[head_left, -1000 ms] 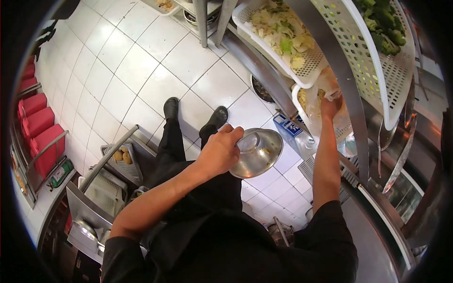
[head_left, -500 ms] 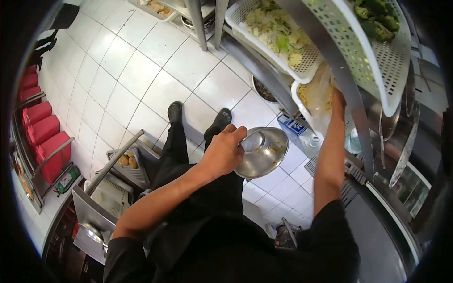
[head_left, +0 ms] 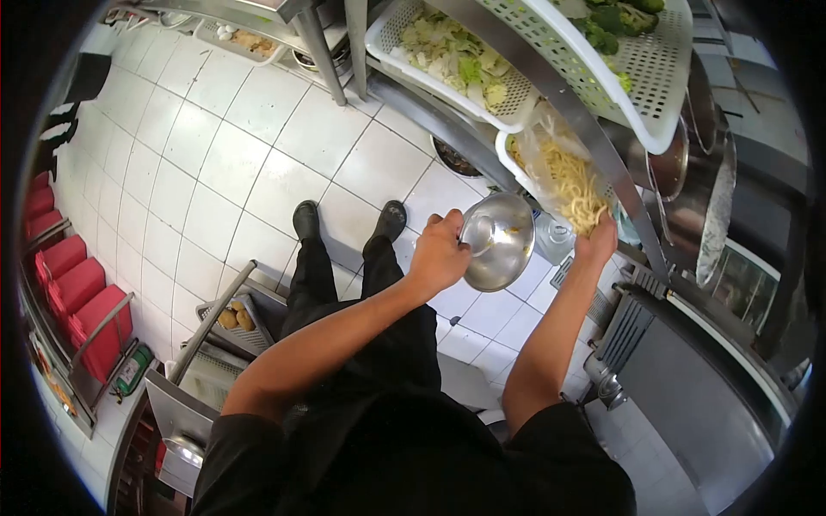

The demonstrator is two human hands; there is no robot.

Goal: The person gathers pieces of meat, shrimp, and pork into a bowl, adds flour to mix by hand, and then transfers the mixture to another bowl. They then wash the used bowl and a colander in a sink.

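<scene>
My left hand [head_left: 439,254] grips the rim of a steel bowl [head_left: 499,239], held tilted just below a white basket [head_left: 508,155] lined with a clear plastic bag. My right hand [head_left: 598,241] is closed on a bunch of yellow noodles [head_left: 572,185] that trail up into that bag, right beside the bowl's far rim. A few scraps lie inside the bowl.
On the steel rack, one white basket [head_left: 387,26] holds chopped cabbage and another white basket [head_left: 654,69] holds broccoli. Steel pans [head_left: 671,168] hang at the right. A crate of potatoes [head_left: 232,316] sits low on the left, red containers [head_left: 77,292] beyond. White tiled floor [head_left: 215,155] lies below.
My right hand has come out of the bagged basket with a bunch of noodles and dropped toward the bowl. My left hand has raised the bowl up and right, closer to the basket.
</scene>
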